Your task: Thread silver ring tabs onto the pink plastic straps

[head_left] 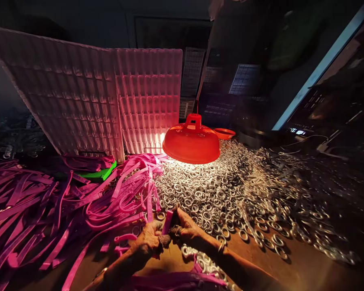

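My left hand [149,237] is closed around a pink strap [168,222], low in the middle of the view. A short flat piece of that strap stands up between my two hands. Close beside it, my right hand [185,227] has its fingers bent together, with dark wraps on some of them. What its fingertips grip is hidden in shadow. Just beyond my hands lies a wide heap of metal rings [200,194]. A loose pile of long pink straps [109,210] spreads to the left.
A red lamp [191,141] hangs low over the rings, with an orange bowl [225,133] behind it. Translucent ribbed panels [150,95] stand at the back left. A green tray [104,173] sits among the straps. More rings [204,262] lie nearest me on the brown table [176,256].
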### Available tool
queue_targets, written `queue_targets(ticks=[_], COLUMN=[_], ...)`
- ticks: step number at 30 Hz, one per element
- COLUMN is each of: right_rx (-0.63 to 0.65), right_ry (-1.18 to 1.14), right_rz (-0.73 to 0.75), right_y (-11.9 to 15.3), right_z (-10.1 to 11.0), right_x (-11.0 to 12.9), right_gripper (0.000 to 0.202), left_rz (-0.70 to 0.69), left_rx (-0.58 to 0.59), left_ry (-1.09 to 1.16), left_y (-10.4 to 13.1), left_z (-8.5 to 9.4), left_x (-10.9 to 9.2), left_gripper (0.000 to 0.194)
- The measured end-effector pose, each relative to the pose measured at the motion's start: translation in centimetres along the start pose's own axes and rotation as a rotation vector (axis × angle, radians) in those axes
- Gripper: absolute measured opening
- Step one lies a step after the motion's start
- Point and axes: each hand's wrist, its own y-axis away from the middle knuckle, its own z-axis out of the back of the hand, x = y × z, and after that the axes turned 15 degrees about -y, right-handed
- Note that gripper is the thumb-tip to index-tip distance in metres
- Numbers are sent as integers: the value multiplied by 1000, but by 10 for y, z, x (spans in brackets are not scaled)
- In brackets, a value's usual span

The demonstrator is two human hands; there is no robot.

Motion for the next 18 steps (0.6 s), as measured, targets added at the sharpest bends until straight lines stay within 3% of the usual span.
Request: queue_targets(ticks=[3,6,8,10,13,16,18], right_rx=[17,182,209,48,-265,-434,-510], right_ry=[57,216,444,762,1078,1141,1180], right_rz=[-51,-181,-94,162,454,514,524], right_y=[-7,-20,-32,-47,-71,-92,-104], right_z=[7,28,47,67,94,118,130], right_x=[5,15,23,33,49,65,74], right_gripper=[43,30,13,1,9,19,20], left_rz=[-89,-109,-64,-59,-90,-125,-57], left_rx=[5,-39,-80,-156,-270,-297,-248], left_ry=[-30,-81,-134,-231,-396,-366,-231], left_y=[0,1,0,-2,-4,-5,-6], left_z=[-1,-5,-7,-9,-10,-9,-8], left_x=[-1,5,13,22,33,34,31], left_gripper=[18,17,13,7,6,12,25])
